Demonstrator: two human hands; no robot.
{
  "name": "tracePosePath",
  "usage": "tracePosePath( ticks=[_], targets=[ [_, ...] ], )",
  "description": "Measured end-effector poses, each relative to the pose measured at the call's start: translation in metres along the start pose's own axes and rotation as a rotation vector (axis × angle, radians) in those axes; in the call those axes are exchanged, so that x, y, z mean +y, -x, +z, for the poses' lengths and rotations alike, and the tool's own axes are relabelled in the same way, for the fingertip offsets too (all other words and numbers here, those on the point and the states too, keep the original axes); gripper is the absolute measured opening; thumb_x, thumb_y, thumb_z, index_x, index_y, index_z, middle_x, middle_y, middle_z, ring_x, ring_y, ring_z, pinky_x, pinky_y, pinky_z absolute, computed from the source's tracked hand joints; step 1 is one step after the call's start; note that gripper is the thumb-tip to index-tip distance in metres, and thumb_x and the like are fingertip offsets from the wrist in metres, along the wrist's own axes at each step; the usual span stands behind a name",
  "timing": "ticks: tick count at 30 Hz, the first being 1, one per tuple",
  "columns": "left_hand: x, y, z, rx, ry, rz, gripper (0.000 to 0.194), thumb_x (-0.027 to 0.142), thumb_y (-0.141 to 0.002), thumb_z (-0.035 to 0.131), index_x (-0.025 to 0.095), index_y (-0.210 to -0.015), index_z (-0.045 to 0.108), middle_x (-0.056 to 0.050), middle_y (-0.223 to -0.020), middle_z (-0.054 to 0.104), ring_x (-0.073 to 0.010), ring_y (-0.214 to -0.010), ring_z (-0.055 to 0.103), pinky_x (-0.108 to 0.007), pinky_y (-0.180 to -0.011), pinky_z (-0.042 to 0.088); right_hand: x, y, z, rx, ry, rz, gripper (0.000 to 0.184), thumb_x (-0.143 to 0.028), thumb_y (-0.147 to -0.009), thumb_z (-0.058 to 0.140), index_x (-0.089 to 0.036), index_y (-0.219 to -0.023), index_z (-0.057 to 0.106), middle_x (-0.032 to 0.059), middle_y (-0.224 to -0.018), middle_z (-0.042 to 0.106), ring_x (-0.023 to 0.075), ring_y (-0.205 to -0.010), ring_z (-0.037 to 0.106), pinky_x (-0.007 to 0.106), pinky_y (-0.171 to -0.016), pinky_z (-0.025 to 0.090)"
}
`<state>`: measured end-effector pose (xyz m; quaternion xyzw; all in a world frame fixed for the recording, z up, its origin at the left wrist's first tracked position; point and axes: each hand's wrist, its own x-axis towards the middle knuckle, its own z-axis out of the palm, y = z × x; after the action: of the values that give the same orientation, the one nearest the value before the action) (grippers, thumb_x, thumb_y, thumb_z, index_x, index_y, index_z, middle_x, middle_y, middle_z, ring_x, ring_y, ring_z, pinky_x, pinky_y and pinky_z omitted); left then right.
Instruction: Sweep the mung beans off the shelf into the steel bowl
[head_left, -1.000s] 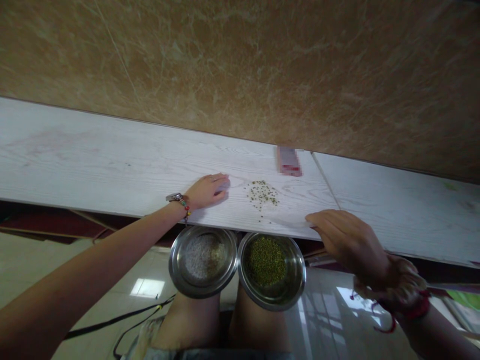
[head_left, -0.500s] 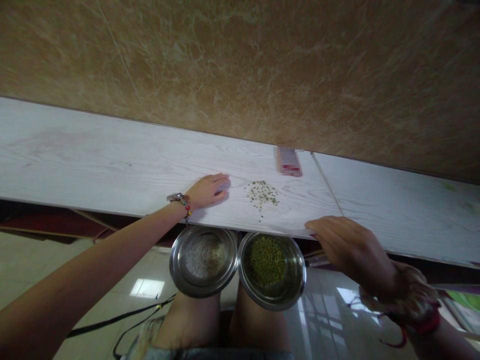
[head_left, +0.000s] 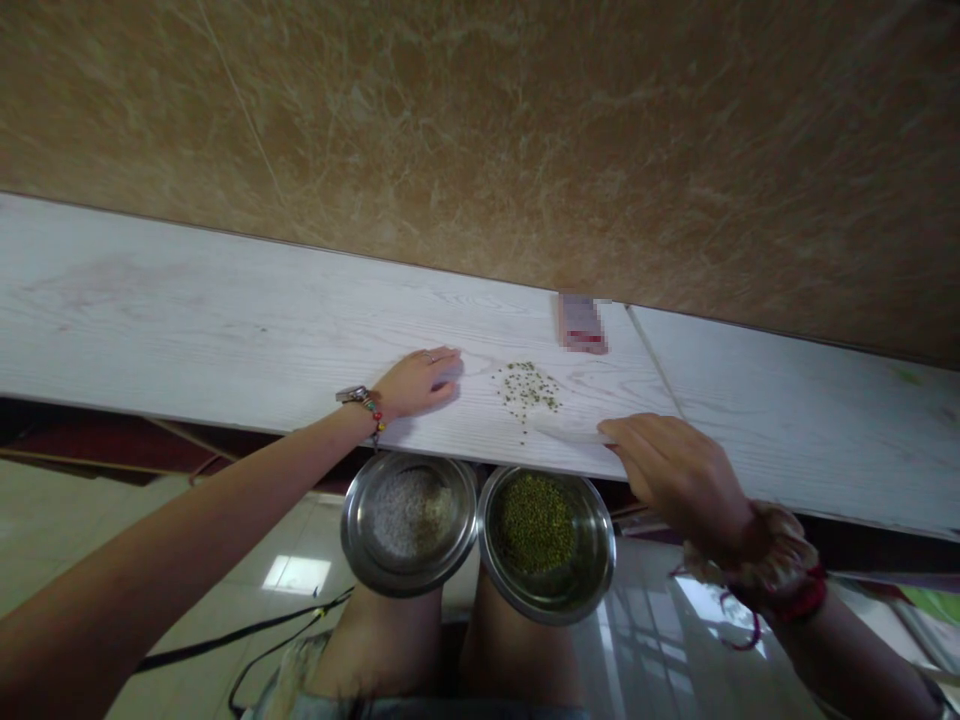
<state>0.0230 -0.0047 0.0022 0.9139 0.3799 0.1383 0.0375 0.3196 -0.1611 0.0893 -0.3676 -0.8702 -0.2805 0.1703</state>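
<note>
My left hand [head_left: 417, 385] lies flat on the white wooden counter, palm down, just left of a loose scatter of green mung beans [head_left: 529, 388]. My right hand [head_left: 671, 460] is closed on a pale, thin spoon [head_left: 574, 435], whose far end points left, low over the counter just below the beans. Two steel bowls rest on my knees against the counter's front edge. White grains that look like rice fill part of the left bowl [head_left: 352, 555]; more mung beans are in the right bowl [head_left: 596, 590].
Behind the beans, a blurred-out phone-like object [head_left: 582, 325] lies near the wall [head_left: 480, 130]. The white counter [head_left: 225, 310] runs along the wall, with a seam [head_left: 656, 360] right of the beans. A dark strap [head_left: 247, 630] hangs at lower left above the tiled floor.
My right hand has moved slightly left and up with the spoon, which now shows clearly near the beans. My left hand stays in place.
</note>
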Motion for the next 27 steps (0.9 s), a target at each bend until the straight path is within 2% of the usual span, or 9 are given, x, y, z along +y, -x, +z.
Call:
tracePosePath(
  ticks=[4,8,11,14,16,21,27],
  targets=[
    [0.000,0.000,0.000,0.007,0.008,-0.001,0.042,0.035,-0.088,0.039,0.016,-0.121,0.055,-0.012,-0.138,0.053,-0.0250,-0.129,0.047,-0.043,-0.106,0.039,-0.007,-0.003,0.000,-0.014,-0.074,-0.030,0.025,-0.003,-0.088,0.040,-0.009,-0.088,0.064,0.0093,-0.074,0.068,0.0173,-0.066,0.058,0.030,-0.060,0.045],
    [0.001,0.001,-0.001,0.006,0.014,-0.011,0.041,0.035,-0.087,0.040,0.018,-0.122,0.054,-0.010,-0.137,0.054,-0.0244,-0.129,0.047,-0.042,-0.107,0.039,-0.009,-0.003,-0.010,-0.054,-0.188,-0.057,0.028,-0.007,-0.091,0.036,-0.012,-0.087,0.063,0.0071,-0.073,0.068,0.0149,-0.064,0.058,0.028,-0.060,0.046],
    [0.001,0.001,-0.001,0.000,0.022,-0.017,0.042,0.035,-0.087,0.040,0.017,-0.123,0.054,-0.011,-0.137,0.053,-0.0252,-0.129,0.046,-0.042,-0.107,0.038,-0.009,-0.001,-0.020,-0.088,-0.252,-0.043,0.027,-0.009,-0.092,0.037,-0.015,-0.088,0.062,0.0052,-0.075,0.068,0.0144,-0.065,0.059,0.028,-0.061,0.048],
    [0.002,0.001,-0.001,-0.005,0.033,-0.017,0.042,0.035,-0.087,0.040,0.018,-0.123,0.054,-0.010,-0.138,0.053,-0.0251,-0.129,0.046,-0.042,-0.108,0.038,-0.007,0.000,-0.021,-0.076,-0.243,-0.010,0.026,-0.007,-0.090,0.039,-0.016,-0.089,0.063,0.0048,-0.077,0.069,0.0151,-0.068,0.060,0.029,-0.063,0.049],
    [0.002,0.000,-0.002,-0.010,0.030,-0.017,0.041,0.035,-0.088,0.040,0.018,-0.122,0.054,-0.010,-0.138,0.053,-0.0249,-0.129,0.046,-0.042,-0.108,0.037,-0.002,0.000,-0.016,-0.045,-0.196,0.017,0.024,-0.006,-0.089,0.042,-0.015,-0.089,0.064,0.0053,-0.077,0.070,0.0157,-0.070,0.061,0.029,-0.065,0.049],
    [0.003,0.001,-0.003,-0.030,0.009,-0.014,0.043,0.034,-0.088,0.040,0.010,-0.121,0.055,-0.017,-0.139,0.050,-0.0270,-0.130,0.045,-0.040,-0.109,0.036,0.020,0.005,0.006,-0.002,0.062,0.108,0.018,-0.010,-0.090,0.047,-0.015,-0.091,0.064,0.0061,-0.074,0.070,0.0179,-0.066,0.061,0.030,-0.062,0.046],
    [0.002,0.001,-0.003,-0.006,-0.002,-0.008,0.038,0.034,-0.088,0.041,0.019,-0.121,0.054,-0.009,-0.138,0.053,-0.0244,-0.129,0.046,-0.042,-0.107,0.038,0.036,0.001,0.037,0.020,0.137,0.208,0.017,-0.012,-0.089,0.048,-0.015,-0.091,0.065,0.0067,-0.075,0.070,0.0189,-0.067,0.061,0.031,-0.062,0.044]
  ],
)
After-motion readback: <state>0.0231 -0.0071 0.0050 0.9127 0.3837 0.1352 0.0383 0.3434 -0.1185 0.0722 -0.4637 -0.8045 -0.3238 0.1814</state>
